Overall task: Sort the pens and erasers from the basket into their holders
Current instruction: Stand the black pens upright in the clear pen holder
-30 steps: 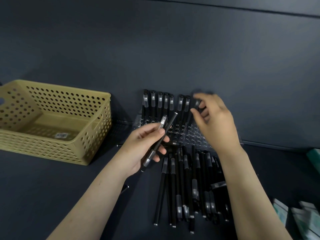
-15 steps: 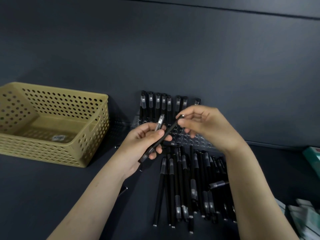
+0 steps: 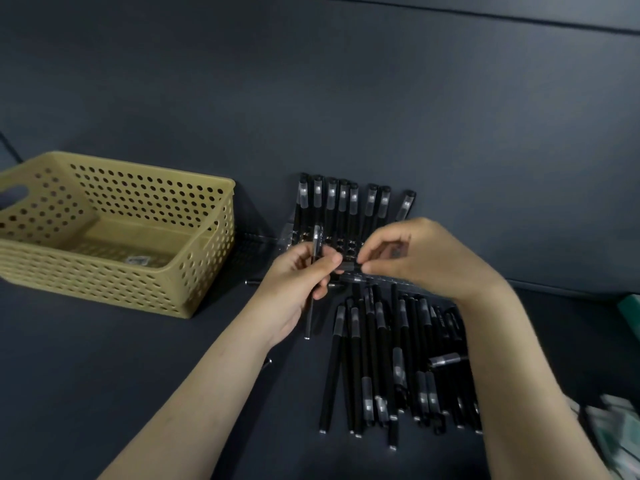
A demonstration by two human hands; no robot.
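Observation:
My left hand [image 3: 294, 289] grips an upright black pen [image 3: 308, 318] whose clear cap sticks up above the fingers. A second black pen [image 3: 349, 267] lies level between my two hands, pinched at one end by my right hand [image 3: 426, 258] and still touching my left thumb. Behind the hands stands the clear pen holder [image 3: 346, 244] with rows of holes; several capped pens [image 3: 343, 202] stand in its back row. A pile of loose black pens [image 3: 398, 358] lies on the table just in front of the holder.
A tan perforated basket [image 3: 194, 258] sits to the left with only a small label on its floor. Blurred green-and-white packs [image 3: 620, 424] lie at the right edge, and a teal box [image 3: 631, 306] above them. The table surface [image 3: 138, 375] is dark.
My right hand came back from the holder's back row and took the end of one of the two pens in my left hand. That pen now lies level and the other stands upright.

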